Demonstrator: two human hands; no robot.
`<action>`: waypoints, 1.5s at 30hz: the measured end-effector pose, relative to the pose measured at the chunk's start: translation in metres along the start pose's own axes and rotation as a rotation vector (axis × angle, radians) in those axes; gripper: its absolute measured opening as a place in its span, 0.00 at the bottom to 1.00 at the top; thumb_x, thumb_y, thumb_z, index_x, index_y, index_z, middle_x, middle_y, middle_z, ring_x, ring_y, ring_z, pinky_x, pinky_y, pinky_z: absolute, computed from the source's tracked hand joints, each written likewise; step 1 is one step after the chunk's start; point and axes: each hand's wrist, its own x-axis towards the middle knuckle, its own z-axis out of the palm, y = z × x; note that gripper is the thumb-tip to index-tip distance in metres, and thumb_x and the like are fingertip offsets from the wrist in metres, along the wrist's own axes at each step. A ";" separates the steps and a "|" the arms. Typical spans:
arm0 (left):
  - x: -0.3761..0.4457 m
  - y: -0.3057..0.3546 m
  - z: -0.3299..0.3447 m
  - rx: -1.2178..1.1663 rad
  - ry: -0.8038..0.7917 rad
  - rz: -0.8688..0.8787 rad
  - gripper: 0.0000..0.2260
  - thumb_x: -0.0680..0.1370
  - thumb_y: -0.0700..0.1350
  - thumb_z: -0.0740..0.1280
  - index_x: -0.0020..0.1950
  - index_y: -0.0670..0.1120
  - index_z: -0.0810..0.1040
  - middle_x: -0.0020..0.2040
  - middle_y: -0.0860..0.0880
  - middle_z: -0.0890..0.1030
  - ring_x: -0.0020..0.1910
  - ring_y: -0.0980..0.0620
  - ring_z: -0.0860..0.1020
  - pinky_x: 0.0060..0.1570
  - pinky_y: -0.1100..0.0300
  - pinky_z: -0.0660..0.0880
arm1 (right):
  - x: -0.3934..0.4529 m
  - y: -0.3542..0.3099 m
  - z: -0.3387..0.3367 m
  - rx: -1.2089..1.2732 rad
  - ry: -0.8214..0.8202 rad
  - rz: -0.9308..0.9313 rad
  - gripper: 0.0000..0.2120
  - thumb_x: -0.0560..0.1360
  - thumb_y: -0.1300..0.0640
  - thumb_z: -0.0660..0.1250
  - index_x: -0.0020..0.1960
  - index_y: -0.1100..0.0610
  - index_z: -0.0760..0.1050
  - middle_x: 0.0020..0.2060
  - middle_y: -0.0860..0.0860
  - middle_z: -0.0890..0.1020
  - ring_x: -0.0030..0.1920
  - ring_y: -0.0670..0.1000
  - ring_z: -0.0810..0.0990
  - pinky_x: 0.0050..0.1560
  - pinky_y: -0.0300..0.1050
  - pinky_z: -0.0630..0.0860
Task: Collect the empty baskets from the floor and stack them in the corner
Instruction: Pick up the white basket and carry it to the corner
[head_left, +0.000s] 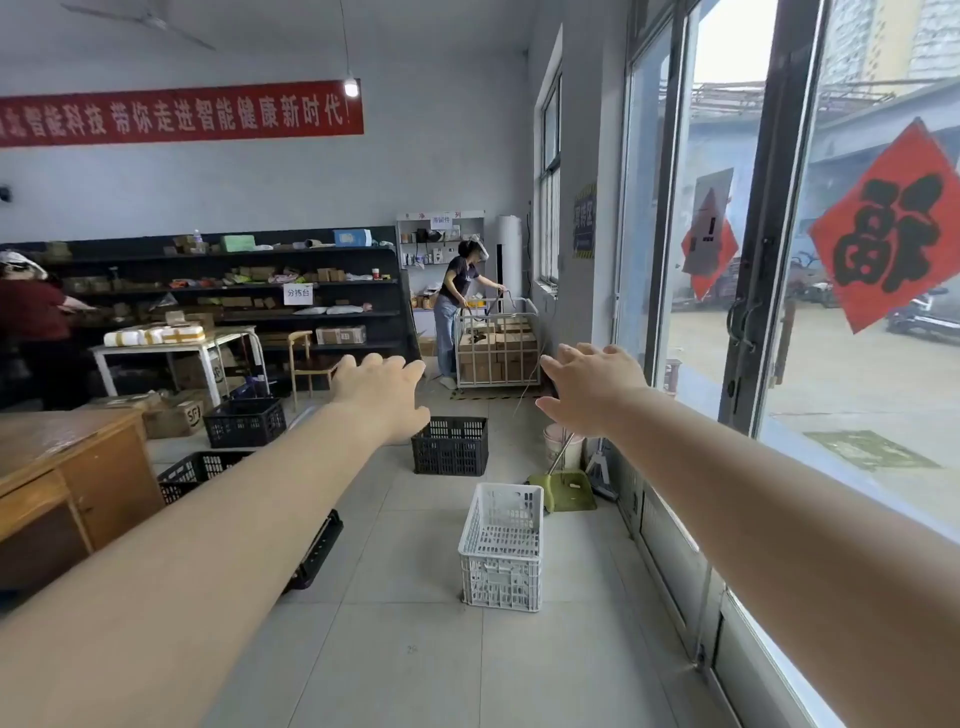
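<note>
A white slatted basket (502, 545) stands empty on the tiled floor just ahead of me. Beyond it sits a black basket (451, 446), and another black basket (245, 422) stands further left by the table. A third black basket (200, 470) lies beside the wooden desk, partly hidden by my left arm. My left hand (382, 395) and my right hand (587, 389) are both stretched out in front at chest height, fingers apart, holding nothing, well above the baskets.
A wooden desk (78, 467) is at the left. A green dustpan (563, 488) and a bucket (561, 447) stand by the glass doors (779, 312) on the right. A person pushes a cart of boxes (496, 343) at the back; shelves (234, 291) line the far wall.
</note>
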 end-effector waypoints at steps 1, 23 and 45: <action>0.005 0.001 0.001 0.007 -0.017 -0.001 0.28 0.80 0.57 0.56 0.78 0.50 0.57 0.74 0.47 0.66 0.72 0.45 0.64 0.68 0.47 0.61 | 0.005 0.002 0.002 -0.009 -0.016 0.004 0.30 0.80 0.40 0.50 0.78 0.51 0.52 0.77 0.53 0.57 0.77 0.55 0.55 0.73 0.54 0.54; 0.188 0.072 0.080 -0.080 -0.044 -0.104 0.28 0.80 0.56 0.58 0.78 0.49 0.57 0.75 0.49 0.65 0.72 0.46 0.64 0.69 0.48 0.61 | 0.186 0.081 0.110 0.078 -0.035 -0.119 0.31 0.81 0.40 0.51 0.79 0.51 0.50 0.78 0.52 0.52 0.78 0.53 0.50 0.74 0.53 0.53; 0.450 -0.039 0.235 -0.046 -0.082 -0.023 0.30 0.79 0.57 0.58 0.78 0.49 0.54 0.78 0.47 0.58 0.75 0.45 0.60 0.71 0.47 0.58 | 0.477 0.007 0.210 0.064 -0.124 -0.076 0.33 0.80 0.38 0.51 0.79 0.50 0.48 0.79 0.52 0.50 0.78 0.55 0.47 0.74 0.54 0.53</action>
